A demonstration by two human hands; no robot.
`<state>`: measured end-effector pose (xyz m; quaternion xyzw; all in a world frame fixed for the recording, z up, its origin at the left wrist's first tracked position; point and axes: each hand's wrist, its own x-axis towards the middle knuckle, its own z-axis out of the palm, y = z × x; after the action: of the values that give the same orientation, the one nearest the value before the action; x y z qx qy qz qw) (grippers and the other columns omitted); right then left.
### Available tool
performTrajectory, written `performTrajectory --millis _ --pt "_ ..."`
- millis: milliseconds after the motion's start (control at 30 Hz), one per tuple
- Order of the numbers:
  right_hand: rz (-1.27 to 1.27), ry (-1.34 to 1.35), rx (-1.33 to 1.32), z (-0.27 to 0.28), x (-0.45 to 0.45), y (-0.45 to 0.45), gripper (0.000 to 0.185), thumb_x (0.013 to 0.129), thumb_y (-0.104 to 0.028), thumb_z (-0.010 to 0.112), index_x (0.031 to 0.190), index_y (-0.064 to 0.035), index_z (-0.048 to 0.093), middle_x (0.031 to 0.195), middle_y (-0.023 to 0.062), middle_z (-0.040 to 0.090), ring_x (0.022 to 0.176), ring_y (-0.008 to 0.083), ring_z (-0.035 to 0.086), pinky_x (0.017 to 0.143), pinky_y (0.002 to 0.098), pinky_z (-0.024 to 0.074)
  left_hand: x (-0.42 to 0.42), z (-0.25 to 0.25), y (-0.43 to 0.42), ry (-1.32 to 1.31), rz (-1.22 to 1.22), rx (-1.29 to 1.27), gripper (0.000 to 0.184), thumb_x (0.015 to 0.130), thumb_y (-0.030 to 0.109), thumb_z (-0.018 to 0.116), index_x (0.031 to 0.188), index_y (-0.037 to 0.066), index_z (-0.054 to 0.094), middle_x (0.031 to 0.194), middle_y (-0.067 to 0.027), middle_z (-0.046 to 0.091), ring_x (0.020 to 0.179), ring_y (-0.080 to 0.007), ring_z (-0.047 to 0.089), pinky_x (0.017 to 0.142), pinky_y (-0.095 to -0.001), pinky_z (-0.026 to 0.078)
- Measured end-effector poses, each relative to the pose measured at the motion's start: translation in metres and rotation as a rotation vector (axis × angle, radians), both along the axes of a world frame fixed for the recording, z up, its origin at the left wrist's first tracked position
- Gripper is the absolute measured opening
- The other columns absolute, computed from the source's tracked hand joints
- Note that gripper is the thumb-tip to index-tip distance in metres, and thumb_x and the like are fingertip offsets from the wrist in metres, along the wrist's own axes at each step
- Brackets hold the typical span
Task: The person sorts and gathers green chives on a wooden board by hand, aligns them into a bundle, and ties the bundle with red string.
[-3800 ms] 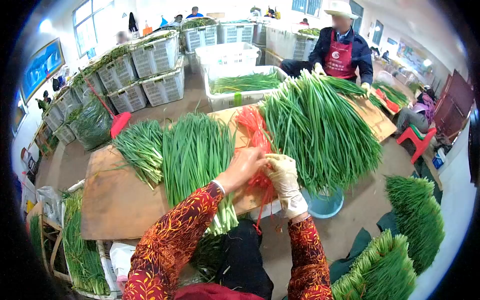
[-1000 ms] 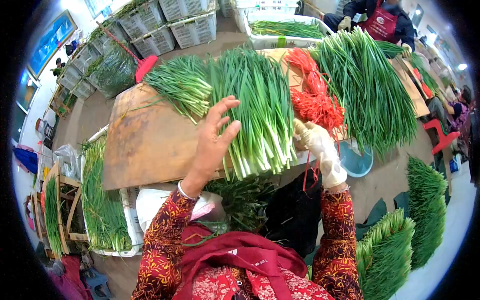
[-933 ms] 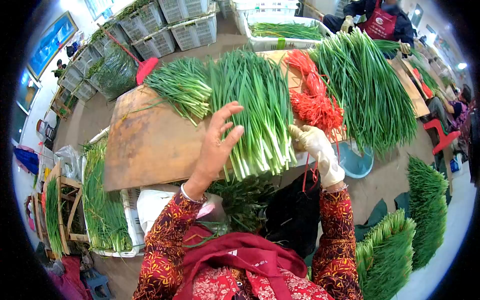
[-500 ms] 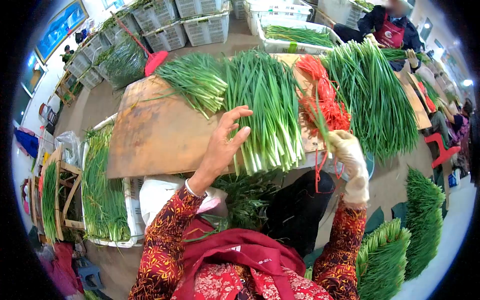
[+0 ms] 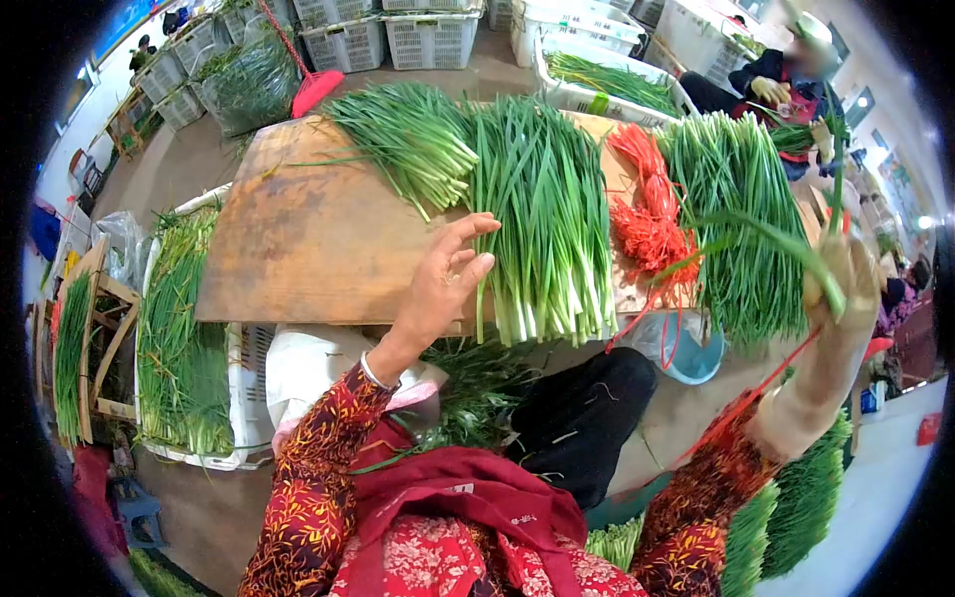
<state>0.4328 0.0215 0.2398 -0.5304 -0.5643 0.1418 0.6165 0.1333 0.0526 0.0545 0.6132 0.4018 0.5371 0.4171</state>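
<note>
My left hand [image 5: 453, 274], bare with a white bracelet, hovers with fingers apart at the left edge of the middle pile of green stalks [image 5: 542, 224]. My gloved right hand [image 5: 846, 284] is raised at the far right, closed on a few green stalks [image 5: 781, 239]; it is blurred. A thin red strand runs past that glove and forearm. A smaller pile of stalks [image 5: 408, 144] lies on the wooden board [image 5: 298, 239]. Red plastic ties [image 5: 652, 224] lie between the middle pile and a wide pile [image 5: 741, 219] on the right.
Behind the board stand stacked white crates [image 5: 433, 42] and a tub of greens [image 5: 612, 85]. A co-worker [image 5: 786, 90] sits at the back right. A blue basin [image 5: 693, 358] is below the board's edge. On the left is a crate of greens [image 5: 184, 348].
My right hand has lifted stalks from near the red ties and swung right and outward. My left hand stays open beside the middle pile. The view has shifted slightly.
</note>
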Motion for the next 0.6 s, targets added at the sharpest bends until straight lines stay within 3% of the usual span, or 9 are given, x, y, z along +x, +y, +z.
performTrajectory --millis 133,200,267,333,400,433,467,533,600 --pt "0.313 -0.294 0.13 0.056 0.026 0.074 0.027 0.086 -0.017 0.054 0.106 -0.0002 0.057 0.077 -0.0011 0.056 0.064 0.0033 0.049 0.05 0.0155 0.0358 -0.005 0.002 -0.004 -0.025 0.017 -0.017 0.031 0.085 0.014 0.052 0.116 0.01 0.048 0.123 -0.0047 0.043 0.117 -0.0173 0.039 0.094 -0.0352 0.035" --pt "0.331 -0.042 0.094 0.08 -0.007 0.075 0.026 0.087 -0.015 0.05 0.107 0.0 0.058 0.085 -0.0008 0.06 0.067 0.0034 0.049 0.053 0.0135 0.033 -0.01 -0.004 -0.006 -0.05 0.016 -0.011 0.031 0.085 0.014 0.051 0.116 0.01 0.048 0.123 -0.0048 0.044 0.116 -0.0174 0.039 0.094 -0.0351 0.035" --pt "0.296 -0.16 0.042 0.071 -0.015 0.079 0.026 0.087 -0.015 0.049 0.107 0.0 0.058 0.089 0.0018 0.061 0.07 0.0045 0.051 0.054 0.0137 0.0348 -0.013 -0.004 -0.01 -0.045 0.032 -0.011 0.031 0.085 0.014 0.051 0.116 0.01 0.048 0.123 -0.0049 0.044 0.116 -0.0176 0.04 0.094 -0.0351 0.035" --pt "0.302 -0.356 0.109 0.03 -0.015 0.091 0.025 0.088 -0.013 0.046 0.106 0.0 0.058 0.094 0.0075 0.062 0.083 0.0087 0.055 0.061 0.0173 0.0402 -0.018 -0.003 -0.015 -0.043 0.047 -0.012 0.031 0.085 0.014 0.051 0.116 0.01 0.048 0.123 -0.005 0.044 0.116 -0.0178 0.04 0.094 -0.0351 0.035" --pt "0.47 -0.337 -0.005 -0.023 -0.03 0.084 0.019 0.088 -0.014 0.048 0.097 -0.0024 0.059 0.084 0.0076 0.062 0.079 0.0109 0.056 0.063 0.02 0.0432 -0.021 -0.002 -0.019 0.015 0.066 -0.022 0.03 0.086 0.015 0.051 0.115 0.011 0.048 0.124 -0.0052 0.043 0.115 -0.018 0.041 0.093 -0.0347 0.036" --pt "0.582 -0.232 -0.242 -0.039 -0.059 0.061 0.014 0.087 -0.015 0.051 0.089 -0.0049 0.061 0.073 0.0046 0.061 0.065 0.0101 0.056 0.06 0.0193 0.0427 -0.021 -0.003 -0.021 0.009 0.07 -0.03 0.03 0.086 0.015 0.051 0.115 0.011 0.048 0.124 -0.0052 0.043 0.115 -0.018 0.041 0.093 -0.0347 0.036" --pt "0.376 -0.168 -0.607 -0.046 -0.081 0.043 0.015 0.086 -0.019 0.054 0.081 -0.0049 0.058 0.064 0.0007 0.057 0.057 0.0077 0.05 0.059 0.0203 0.0419 -0.022 -0.005 -0.022 0.011 0.066 -0.024 0.03 0.086 0.016 0.051 0.115 0.011 0.048 0.124 -0.0052 0.043 0.115 -0.018 0.041 0.093 -0.0347 0.037" --pt "0.472 -0.112 -0.542 -0.124 -0.069 0.051 0.014 0.084 -0.018 0.057 0.087 -0.0044 0.06 0.065 0.0005 0.056 0.059 0.0055 0.049 0.055 0.0201 0.0393 -0.022 -0.006 -0.023 0.013 0.06 -0.025 0.03 0.086 0.016 0.051 0.115 0.011 0.049 0.124 -0.0051 0.043 0.115 -0.0179 0.042 0.093 -0.0346 0.037" --pt "0.456 -0.148 -0.673 -0.144 -0.069 0.046 0.017 0.084 -0.018 0.057 0.089 -0.0016 0.06 0.064 0.0007 0.056 0.059 0.0051 0.047 0.055 0.02 0.0379 -0.021 -0.006 -0.022 0.039 0.057 -0.021 0.03 0.085 0.017 0.052 0.115 0.011 0.049 0.124 -0.0049 0.044 0.114 -0.0177 0.042 0.092 -0.0347 0.037"
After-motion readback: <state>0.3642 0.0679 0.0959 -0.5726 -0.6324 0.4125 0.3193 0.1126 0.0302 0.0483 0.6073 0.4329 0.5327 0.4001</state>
